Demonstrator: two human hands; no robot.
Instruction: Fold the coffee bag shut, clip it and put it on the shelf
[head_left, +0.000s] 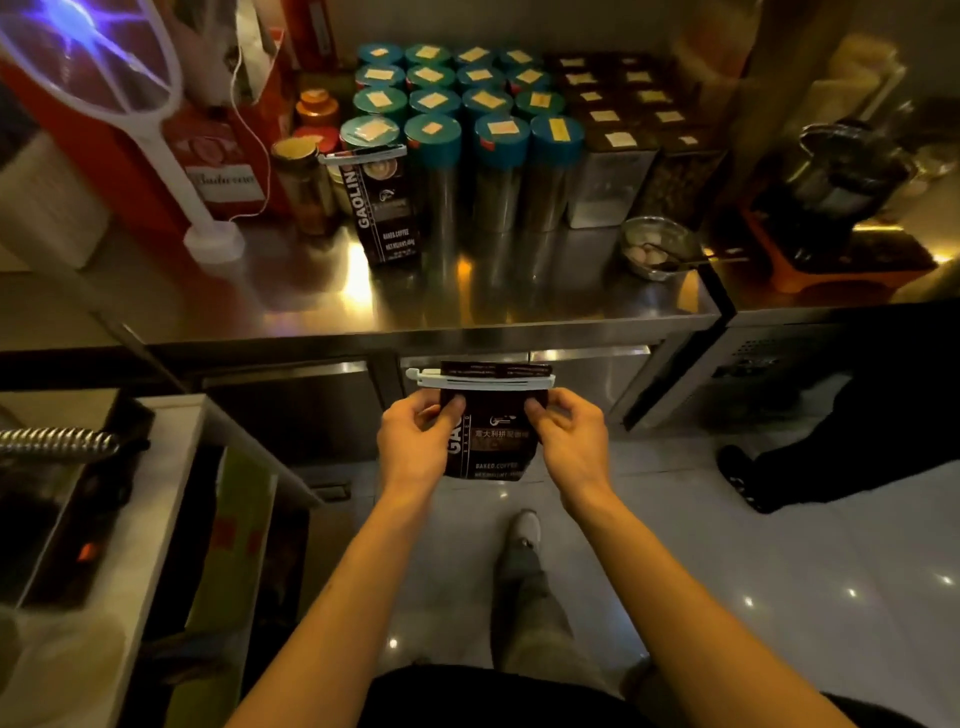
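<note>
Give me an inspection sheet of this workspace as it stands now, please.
Surface: steel counter, shiny, with free room at its front.
Job's things: coffee bag held in the air below the counter's edge, top folded, white clip across the fold; not yet put away.
Clutter: second clipped coffee bag standing on the counter, teal-lidded jars in rows, metal bowl.
Grippers: left hand and right hand grip the bag's sides.
Cables: thin white cord hanging beside the bug zapper racket.
Surroundings: tiled floor, the person's shoe.
</note>
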